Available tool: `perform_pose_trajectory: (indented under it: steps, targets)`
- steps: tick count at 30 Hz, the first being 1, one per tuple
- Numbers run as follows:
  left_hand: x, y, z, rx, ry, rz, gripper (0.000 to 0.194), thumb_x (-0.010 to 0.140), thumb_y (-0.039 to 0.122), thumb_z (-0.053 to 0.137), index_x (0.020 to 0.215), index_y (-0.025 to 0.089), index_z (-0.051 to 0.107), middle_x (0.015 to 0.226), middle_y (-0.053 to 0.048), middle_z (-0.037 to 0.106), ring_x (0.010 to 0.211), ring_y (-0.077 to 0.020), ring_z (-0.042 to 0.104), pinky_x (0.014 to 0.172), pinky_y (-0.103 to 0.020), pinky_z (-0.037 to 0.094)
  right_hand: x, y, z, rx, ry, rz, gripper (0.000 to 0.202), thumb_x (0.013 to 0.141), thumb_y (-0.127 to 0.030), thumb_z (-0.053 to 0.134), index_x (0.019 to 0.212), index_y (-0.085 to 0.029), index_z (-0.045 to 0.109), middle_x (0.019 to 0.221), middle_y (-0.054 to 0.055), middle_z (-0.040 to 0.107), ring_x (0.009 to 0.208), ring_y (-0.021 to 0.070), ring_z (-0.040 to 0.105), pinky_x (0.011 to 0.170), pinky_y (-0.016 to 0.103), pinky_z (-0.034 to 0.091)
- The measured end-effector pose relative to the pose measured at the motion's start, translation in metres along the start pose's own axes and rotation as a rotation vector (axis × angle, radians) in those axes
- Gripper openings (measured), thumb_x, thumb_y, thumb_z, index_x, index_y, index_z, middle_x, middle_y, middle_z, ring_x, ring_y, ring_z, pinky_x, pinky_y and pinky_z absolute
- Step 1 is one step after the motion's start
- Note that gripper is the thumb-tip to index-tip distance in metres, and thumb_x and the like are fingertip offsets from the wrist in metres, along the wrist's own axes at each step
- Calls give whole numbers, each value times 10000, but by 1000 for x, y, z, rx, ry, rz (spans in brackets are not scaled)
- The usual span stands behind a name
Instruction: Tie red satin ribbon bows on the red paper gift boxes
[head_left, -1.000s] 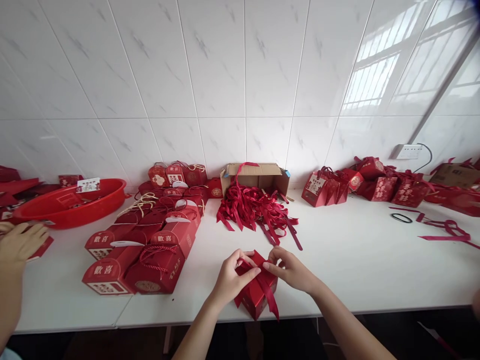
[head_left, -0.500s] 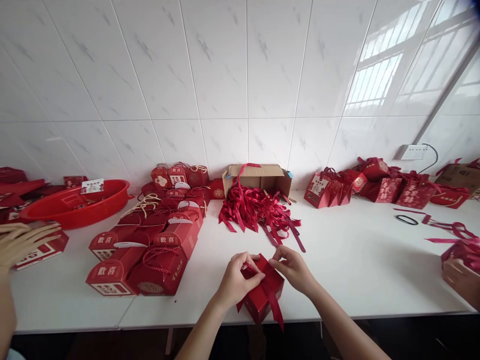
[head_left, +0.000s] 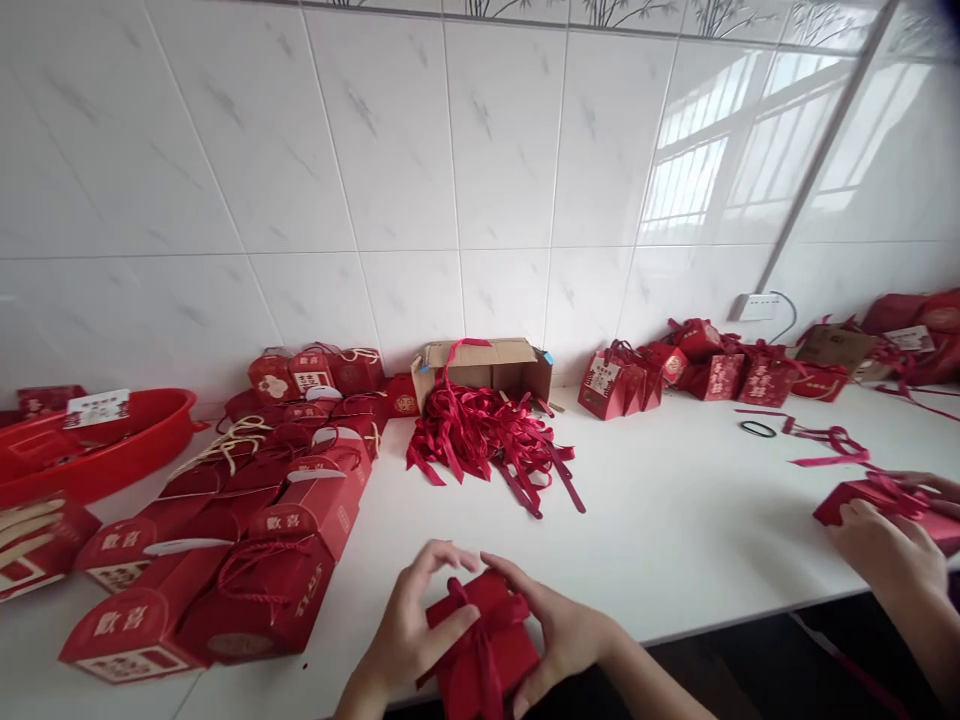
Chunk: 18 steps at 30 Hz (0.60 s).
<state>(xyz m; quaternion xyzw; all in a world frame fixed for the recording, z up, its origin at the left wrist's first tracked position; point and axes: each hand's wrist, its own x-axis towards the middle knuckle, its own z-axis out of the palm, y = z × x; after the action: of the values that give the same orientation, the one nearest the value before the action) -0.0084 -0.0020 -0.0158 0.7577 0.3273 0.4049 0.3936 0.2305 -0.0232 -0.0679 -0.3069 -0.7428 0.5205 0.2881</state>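
A small red box (head_left: 506, 655) with a dark red ribbon bow (head_left: 480, 622) on top is at the table's front edge. My left hand (head_left: 420, 625) wraps its left side, thumb on the bow and fingers curved over the back. Round the right side and far corner curls my right hand (head_left: 559, 625), its thumb low on the box. Beyond the hands, a heap of red ribbons (head_left: 480, 435) spills out of a cardboard box (head_left: 487, 355) lying open by the wall.
Rows of red gift boxes (head_left: 289, 580) stand at left, beside a red basin (head_left: 161, 425). More small bags (head_left: 611, 385) line the wall at right. At far right a person's hands (head_left: 889, 545) hold a ribboned box; another person's hand (head_left: 30, 530) shows at far left.
The view has swung right. My hands have gone from pinching the ribbon to clasping the box's sides, and a bow now shows on top. The right-hand person's box is more in view.
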Motion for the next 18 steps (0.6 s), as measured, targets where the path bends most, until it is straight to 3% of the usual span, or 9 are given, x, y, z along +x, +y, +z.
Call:
perform_pose_trajectory:
  steps: [2, 3, 5, 7, 8, 10, 13, 15, 18]
  targets:
    - [-8, -7, -6, -24, 148, -1, 410, 763, 373, 624, 1123, 227, 492, 1132, -117, 640, 1162, -301, 544, 1023, -484, 373, -18, 6, -17, -128, 207, 107, 1287, 437, -471, 857, 1478, -245, 136, 1508, 137, 244, 1366, 303, 276, 1114, 400, 230]
    - [-12, -13, -9, -25, 204, -22, 460, 774, 389, 610, 1176, 228, 454, 1183, -129, 617, 1189, -306, 523, 1018, -488, 381, -31, 12, -30, -187, 383, 172, 1278, 461, -488, 840, 1480, -213, 120, 1471, 163, 306, 1336, 316, 328, 1097, 424, 261]
    - [-19, -27, -13, 16, 254, -70, 460, 802, 400, 578, 1204, 234, 426, 1211, -127, 604, 1204, -294, 516, 1022, -482, 392, -60, 28, -57, -405, 960, 354, 1231, 563, -544, 754, 1482, -138, 43, 1406, 225, 362, 1284, 357, 379, 1044, 495, 308]
    - [-26, -45, -14, 141, 214, -108, 413, 823, 394, 553, 1194, 244, 450, 1212, -107, 607, 1195, -276, 529, 1014, -469, 421, -86, 47, -72, -712, 1310, 661, 1171, 639, -556, 685, 1467, -29, 46, 1405, 301, 314, 1309, 429, 301, 1029, 555, 272]
    - [-28, -55, -13, 235, 172, -114, 386, 825, 387, 550, 1177, 246, 478, 1204, -97, 614, 1178, -272, 543, 1000, -466, 441, -94, 55, -72, -818, 1351, 803, 1052, 712, -551, 618, 1450, 16, 127, 1389, 316, 335, 1314, 441, 286, 1033, 546, 263]
    - [-34, -75, -9, 433, 112, -87, 335, 815, 369, 555, 1126, 246, 547, 1167, -89, 637, 1130, -280, 578, 961, -475, 479, -100, 68, -59, -991, 1181, 960, 697, 841, -482, 471, 1388, -60, 377, 1394, 247, 392, 1316, 434, 300, 1041, 524, 255]
    - [-41, -95, 0, 628, 110, 10, 306, 807, 344, 558, 1094, 250, 602, 1204, -92, 623, 1146, -292, 568, 953, -480, 489, -85, 74, -19, -1185, 1024, 1094, 574, 884, -442, 404, 1350, -112, 463, 1417, 234, 383, 1311, 446, 314, 1025, 545, 254]
    - [-44, -99, 3, 686, 110, 26, 304, 814, 336, 552, 1101, 251, 608, 1230, -93, 607, 1164, -288, 555, 952, -467, 495, -67, 71, 9, -1275, 935, 1080, 636, 875, -476, 413, 1369, -76, 434, 1424, 268, 358, 1312, 470, 298, 1014, 584, 237]
    - [-46, -90, 4, 703, 80, -7, 290, 816, 305, 545, 1092, 241, 607, 1229, -97, 602, 1159, -277, 557, 956, -455, 491, -38, 62, 39, -1298, 755, 885, 704, 888, -536, 350, 1404, -59, 375, 1466, 270, 279, 1348, 463, 217, 1028, 611, 195]
